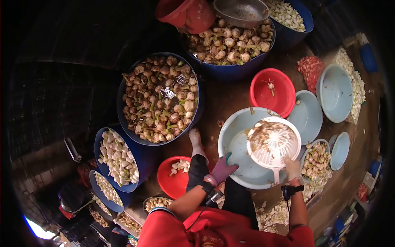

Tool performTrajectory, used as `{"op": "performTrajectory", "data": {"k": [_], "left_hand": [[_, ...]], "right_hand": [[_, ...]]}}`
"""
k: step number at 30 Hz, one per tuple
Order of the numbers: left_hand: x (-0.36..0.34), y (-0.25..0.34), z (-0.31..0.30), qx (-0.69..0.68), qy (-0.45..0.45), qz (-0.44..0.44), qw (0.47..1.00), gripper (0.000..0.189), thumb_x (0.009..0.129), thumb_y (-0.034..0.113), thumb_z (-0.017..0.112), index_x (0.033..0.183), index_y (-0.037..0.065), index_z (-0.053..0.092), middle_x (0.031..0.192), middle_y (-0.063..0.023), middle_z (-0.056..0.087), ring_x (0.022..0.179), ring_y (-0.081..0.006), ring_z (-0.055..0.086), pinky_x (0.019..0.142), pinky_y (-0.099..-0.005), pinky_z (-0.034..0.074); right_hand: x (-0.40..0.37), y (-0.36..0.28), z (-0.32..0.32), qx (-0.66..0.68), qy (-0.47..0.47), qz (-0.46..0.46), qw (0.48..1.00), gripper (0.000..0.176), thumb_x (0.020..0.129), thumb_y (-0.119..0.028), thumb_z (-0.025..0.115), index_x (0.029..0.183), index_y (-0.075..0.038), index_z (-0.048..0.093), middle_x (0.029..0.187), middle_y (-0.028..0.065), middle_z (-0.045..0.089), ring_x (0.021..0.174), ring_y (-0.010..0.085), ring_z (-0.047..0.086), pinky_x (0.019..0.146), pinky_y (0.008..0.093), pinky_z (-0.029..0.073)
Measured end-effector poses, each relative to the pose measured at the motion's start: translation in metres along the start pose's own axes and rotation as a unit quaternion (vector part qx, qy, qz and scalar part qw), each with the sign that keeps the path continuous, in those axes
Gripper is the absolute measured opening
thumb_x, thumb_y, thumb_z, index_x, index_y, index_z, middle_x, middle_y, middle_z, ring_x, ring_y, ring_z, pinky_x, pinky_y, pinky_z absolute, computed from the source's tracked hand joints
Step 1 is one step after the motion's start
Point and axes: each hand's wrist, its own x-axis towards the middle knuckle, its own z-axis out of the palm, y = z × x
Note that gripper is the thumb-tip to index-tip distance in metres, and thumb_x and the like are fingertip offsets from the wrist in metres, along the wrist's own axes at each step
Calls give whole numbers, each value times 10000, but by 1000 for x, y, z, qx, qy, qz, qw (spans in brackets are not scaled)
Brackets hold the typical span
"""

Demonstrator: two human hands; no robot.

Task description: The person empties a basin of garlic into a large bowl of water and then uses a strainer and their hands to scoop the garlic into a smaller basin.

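One strainer (286,142), judged light, stiff, is clasped at rim by right hand (292,168); handle (276,176) is preferred; basin (238,150) is gripped by left hand (223,168).

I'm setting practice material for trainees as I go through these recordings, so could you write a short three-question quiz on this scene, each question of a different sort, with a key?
1. What does the right hand hold? a) a knife; b) a white strainer; c) a red bucket.
2. True or false: nothing lies in the strainer.
3. Fill in the colour: the left hand is at the rim of a large ____ basin.

Key
1. b
2. False: brown scraps lie in it.
3. pale blue
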Motion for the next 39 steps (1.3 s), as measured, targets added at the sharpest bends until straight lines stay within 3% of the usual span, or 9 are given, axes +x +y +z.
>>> {"op": "performTrajectory", "data": {"k": [5, 11, 13, 16, 21, 25, 28, 34, 39], "left_hand": [[28, 36, -65, -184, -2, 77, 980, 575, 806, 66, 647, 1315, 3, 387, 1172, -90, 567, 1004, -148, 555, 850, -300, 479], [60, 2, -212, -290, -25, 38, 956, 414, 779, 16, 576, 1184, -39, 510, 1017, -97, 632, 892, -183, 614, 792, -304, 506], [63, 7, -251, -261, -35, 10, 965, 396, 775, 13, 588, 1162, -47, 530, 1026, -102, 637, 877, -185, 622, 787, -307, 511], [74, 1, -297, -333, -82, -37, 939, 366, 775, 26, 606, 1130, -51, 564, 1026, -104, 644, 860, -175, 628, 772, -296, 511], [100, 13, -354, -247, -90, -7, 965, 367, 790, 91, 625, 1131, -33, 576, 987, -92, 653, 818, -183, 642, 696, -304, 535], [154, -3, -410, -21, 10, -25, 999, 445, 814, 268, 653, 1155, -4, 567, 971, -141, 661, 832, -189, 623, 717, -319, 497], [149, 42, -477, 80, 142, 140, 977, 558, 774, 340, 672, 1173, -18, 519, 925, -172, 646, 818, -283, 625, 729, -384, 488], [176, 95, -573, 224, 269, 116, 930, 690, 754, 331, 657, 1302, -21, 431, 1220, -239, 545, 1140, -363, 524, 952, -401, 419], [230, 89, -600, 279, 308, 164, 895, 716, 733, 335, 627, 1338, 29, 395, 1310, -252, 459, 1204, -397, 452, 999, -434, 383]], "right_hand": [[-53, -53, 80, -154, -157, -60, 974, 340, 786, -134, 591, 1053, 75, 608, 903, 120, 670, 763, 172, 658, 601, 286, 522], [-78, -112, 203, -193, -313, 15, 930, 430, 785, -131, 576, 1152, 88, 532, 1008, 123, 649, 952, 198, 612, 819, 292, 487], [-85, -138, 253, -123, -348, -145, 918, 521, 780, -130, 569, 1242, 76, 443, 1143, 146, 588, 1051, 203, 562, 894, 296, 453], [-88, -156, 314, 40, -391, -79, 916, 586, 785, -113, 561, 1310, 59, 366, 1227, 150, 531, 1095, 197, 529, 933, 305, 428], [-83, -173, 389, 87, -359, -84, 926, 519, 808, -88, 547, 1285, 55, 398, 1177, 147, 553, 1033, 203, 559, 908, 320, 457], [-69, -202, 426, 100, -308, -50, 945, 385, 832, -197, 619, 1124, 38, 533, 970, 131, 628, 779, 181, 637, 601, 306, 548], [-45, -221, 453, -18, -220, -51, 974, 578, 799, -314, 681, 1176, 57, 447, 1032, 176, 604, 869, 231, 636, 682, 331, 542], [2, -224, 553, -263, -40, 52, 963, 965, 710, -465, 714, 1306, 123, 235, 1133, 249, 553, 895, 306, 634, 773, 364, 512], [7, -207, 599, -230, -35, 85, 969, 706, 745, -429, 695, 1202, 49, 450, 1138, 197, 566, 915, 297, 630, 715, 383, 528]]}}
